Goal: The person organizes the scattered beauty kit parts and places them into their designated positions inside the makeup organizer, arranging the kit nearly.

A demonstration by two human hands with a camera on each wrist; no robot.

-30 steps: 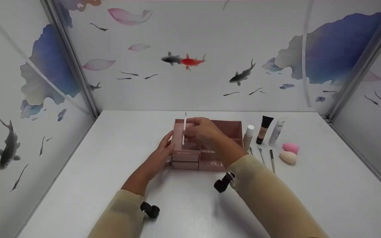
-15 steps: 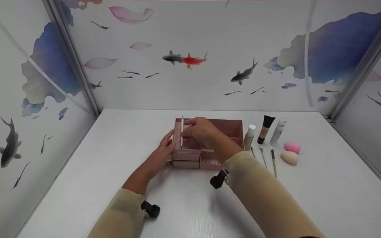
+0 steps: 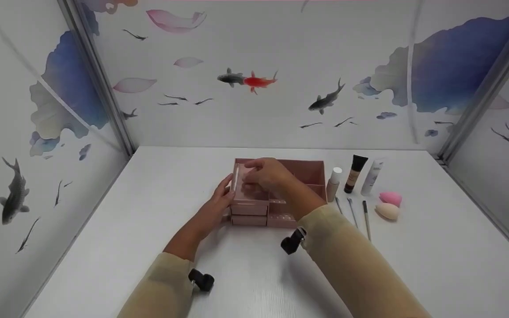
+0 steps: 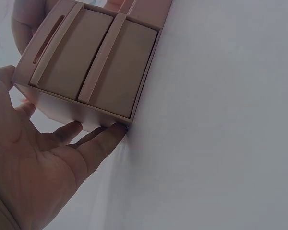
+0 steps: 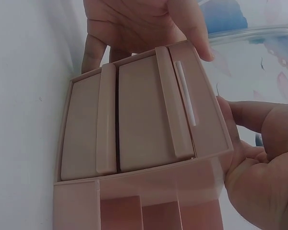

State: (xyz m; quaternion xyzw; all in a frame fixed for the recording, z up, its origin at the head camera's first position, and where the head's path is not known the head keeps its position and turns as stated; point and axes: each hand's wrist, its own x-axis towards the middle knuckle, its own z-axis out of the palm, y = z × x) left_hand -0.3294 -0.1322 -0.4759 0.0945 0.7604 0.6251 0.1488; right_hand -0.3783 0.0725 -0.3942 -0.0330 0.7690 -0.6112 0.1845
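A pink cosmetics organizer (image 3: 249, 208) stands on the white table, with two small drawers (image 4: 120, 69) at its left front and divided compartments at its right. My left hand (image 3: 210, 212) rests against the organizer's left side, fingertips spread on the wall and thumb at the top front corner. Above the organizer's upper left section, my right hand (image 3: 270, 179) has its fingers bent at a thin clear panel (image 3: 236, 177). Its pale edge runs along the organizer's left rim. The fingertips' contact is partly hidden. Both hands also show in the right wrist view.
Right of the organizer stand a white-capped bottle (image 3: 334, 183), a black-ended beige tube (image 3: 355, 173) and a white tube (image 3: 372, 176). Several slim brushes (image 3: 366, 221) lie nearer, beside a pink sponge (image 3: 390, 198) and a beige sponge (image 3: 387, 211). Patterned white walls surround the table.
The pale edge of the clear panel has swung left and down, from beside the right fingertips to the organizer's left rim. My left hand stays against the side.
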